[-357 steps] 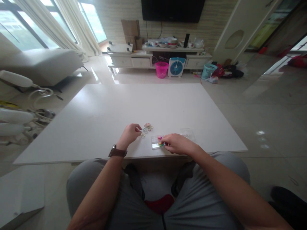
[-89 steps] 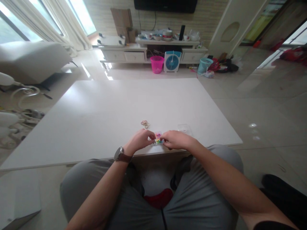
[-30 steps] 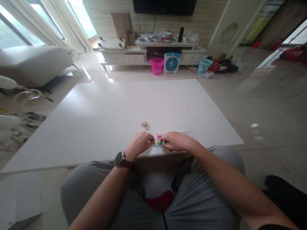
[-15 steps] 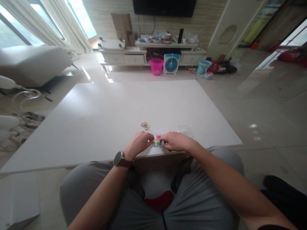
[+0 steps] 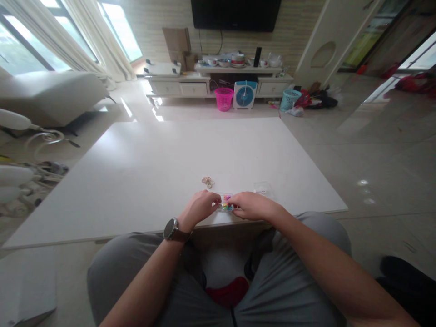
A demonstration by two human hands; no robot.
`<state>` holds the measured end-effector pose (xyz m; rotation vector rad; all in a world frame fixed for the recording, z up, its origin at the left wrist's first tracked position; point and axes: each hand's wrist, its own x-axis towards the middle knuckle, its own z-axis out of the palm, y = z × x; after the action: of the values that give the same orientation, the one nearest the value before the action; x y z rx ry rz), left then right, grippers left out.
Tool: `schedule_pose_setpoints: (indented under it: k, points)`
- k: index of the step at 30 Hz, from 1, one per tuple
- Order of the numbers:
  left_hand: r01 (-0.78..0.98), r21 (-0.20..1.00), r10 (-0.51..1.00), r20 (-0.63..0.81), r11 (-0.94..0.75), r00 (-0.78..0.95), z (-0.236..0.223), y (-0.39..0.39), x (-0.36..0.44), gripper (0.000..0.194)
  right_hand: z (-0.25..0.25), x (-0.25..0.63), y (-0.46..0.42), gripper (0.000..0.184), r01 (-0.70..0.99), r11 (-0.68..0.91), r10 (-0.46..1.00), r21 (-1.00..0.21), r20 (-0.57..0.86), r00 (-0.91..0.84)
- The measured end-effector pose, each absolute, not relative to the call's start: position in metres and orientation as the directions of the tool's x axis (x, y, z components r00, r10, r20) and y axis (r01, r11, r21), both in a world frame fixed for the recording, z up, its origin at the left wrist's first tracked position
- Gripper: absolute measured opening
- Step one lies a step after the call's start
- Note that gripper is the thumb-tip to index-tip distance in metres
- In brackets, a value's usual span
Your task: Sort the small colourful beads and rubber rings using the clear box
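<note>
A small clear plastic box (image 5: pixel 225 196) with compartments lies near the table's front edge. Bright pink, yellow, green and blue pieces (image 5: pixel 227 205) fill its right part. My right hand (image 5: pixel 254 206) is closed around the box's right end, thumb towards me, covering part of it. Over the left compartments my left hand (image 5: pixel 201 208) is closed in a pinch; what lies between its fingertips is too small to make out. Just beyond the left hand sits a little pile of thin pale and reddish hair ties (image 5: pixel 208 182). A clear lid (image 5: pixel 263 189) rests flat behind my right hand.
The white table (image 5: pixel 190 150) reaches far ahead of me. Past it stand a pink basket (image 5: pixel 224 99), a blue fan (image 5: pixel 245 95) and a light-blue basket (image 5: pixel 289 100) before a TV cabinet (image 5: pixel 192 86). A white lamp (image 5: pixel 15 120) is at the left.
Since the oldest frame my left hand has moved right, from the hair ties to the box, and the pile has shrunk. Over the last second both hands stay at the box with slight finger movement.
</note>
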<state>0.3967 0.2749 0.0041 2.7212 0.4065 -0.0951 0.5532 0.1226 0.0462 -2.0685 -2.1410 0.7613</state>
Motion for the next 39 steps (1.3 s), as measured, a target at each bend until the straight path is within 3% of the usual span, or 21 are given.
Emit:
schedule_pose_setpoints:
  k: [6,15,25,35,39]
  points:
    - [0.266,0.462,0.259,-0.08,-0.846,0.963,0.006,0.277,0.398,0.02,0.047,0.554,0.121,0.024,0.919,-0.038,0.955,-0.392,-0.284,-0.081]
    - [0.489,0.453,0.548,-0.001,-0.745,0.836,-0.01,0.305,0.398,0.028,0.046,0.554,0.122,0.022,0.934,-0.03,0.955,-0.357,-0.287,-0.079]
    - [0.528,0.399,0.553,-0.058,-0.75,0.831,-0.026,0.306,0.407,0.022,0.052,0.557,0.117,0.023,0.926,-0.069,0.952,-0.371,-0.302,-0.05]
    - [0.527,0.177,0.509,-0.141,-0.831,0.849,-0.033,0.298,0.404,0.032,0.048,0.556,0.118,0.028,0.914,-0.013,0.962,-0.406,-0.254,-0.1]
    - [0.493,0.252,0.472,-0.141,-0.833,0.87,-0.023,0.299,0.399,0.029,0.044,0.558,0.121,0.023,0.916,-0.065,0.955,-0.395,-0.29,-0.057]
